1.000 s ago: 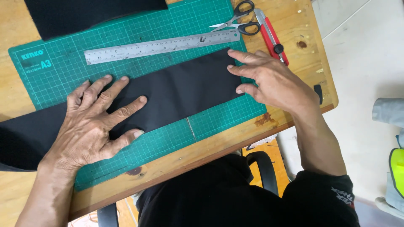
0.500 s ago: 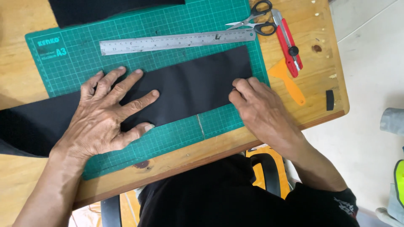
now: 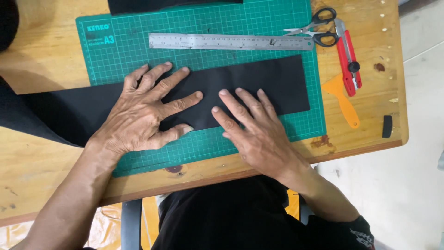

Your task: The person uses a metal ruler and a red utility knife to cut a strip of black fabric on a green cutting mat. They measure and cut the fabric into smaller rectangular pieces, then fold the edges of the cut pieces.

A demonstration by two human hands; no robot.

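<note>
Both hands are laid flat with fingers spread on the black strip [image 3: 259, 83]: the left hand [image 3: 143, 115] near its middle, the right hand [image 3: 256, 132] just beside it, nearer the strip's free right end. The strip's long axis runs left to right across the green cutting mat [image 3: 296, 28], parallel to the steel ruler [image 3: 231, 41] above. White lettering is printed at the mat's top-left corner.

A black fabric strip [image 3: 249, 85] lies on a green, white-gridded cutting mat [image 3: 203, 25], near a red utility knife [image 3: 348, 55] and an orange scraper [image 3: 343, 98].
</note>
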